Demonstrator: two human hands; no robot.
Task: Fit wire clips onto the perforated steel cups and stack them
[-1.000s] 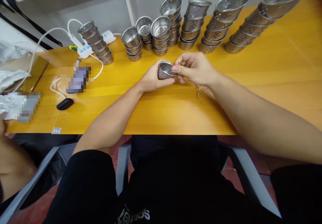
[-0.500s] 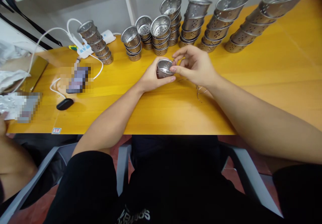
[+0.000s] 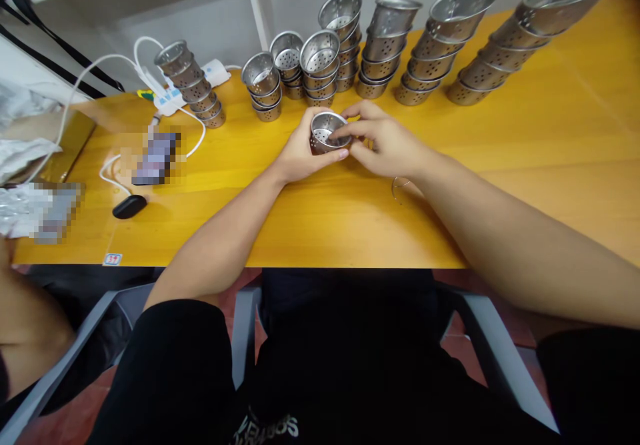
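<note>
A small perforated metal cup point(image 3: 320, 139) is held over the table, its mouth tipped up toward me. My left hand point(image 3: 298, 148) wraps around its left side, thumb along the front. From the right, my right hand point(image 3: 385, 139) grips the cup's right wall, with a finger reaching inside over the rim and the thumb outside. Whether those fingers also pinch something small is hidden. A thin curved wire point(image 3: 395, 190) shows beside my right wrist.
Stacks of perforated metal cups point(image 3: 383, 48) line the back of the yellow table point(image 3: 320, 231). To the left are a leaning stack point(image 3: 194, 88), a power strip point(image 3: 169, 100) with white cables, a phone point(image 3: 156, 158) and a black mouse-like object point(image 3: 129, 207). Another person's arm point(image 3: 30, 318) is at far left.
My right hand has shifted from pinching at the cup's rim to reaching a finger down inside it. Less of the thin wire shows beneath that hand. The left hand still holds the cup.
</note>
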